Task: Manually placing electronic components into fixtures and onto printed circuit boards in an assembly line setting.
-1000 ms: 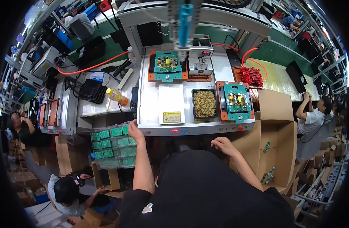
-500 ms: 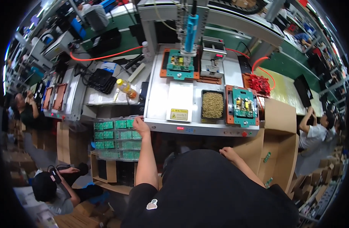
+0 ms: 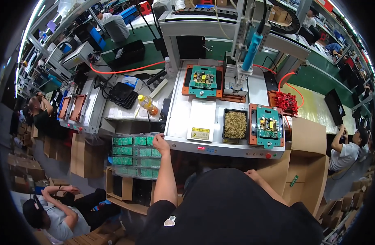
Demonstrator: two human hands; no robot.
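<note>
Nearest me, my dark shirt fills the lower frame, and my right hand [image 3: 252,174] barely shows above it by the open cardboard box [image 3: 308,171]; I cannot tell whether it is clenched or loose. My left hand [image 3: 159,143] reaches to the right edge of the tray of green circuit boards [image 3: 134,157], fingers resting on it; I cannot tell if they are gripping a board. That tray sits just off the near left corner of the white machine bench [image 3: 181,118]. On the bench lie a black bin of screws [image 3: 235,124], a fixture at its near right corner [image 3: 268,124], and another fixture at its far edge [image 3: 203,80] near the blue screwdriver head [image 3: 251,47]. Factory benches stretch beyond.
</note>
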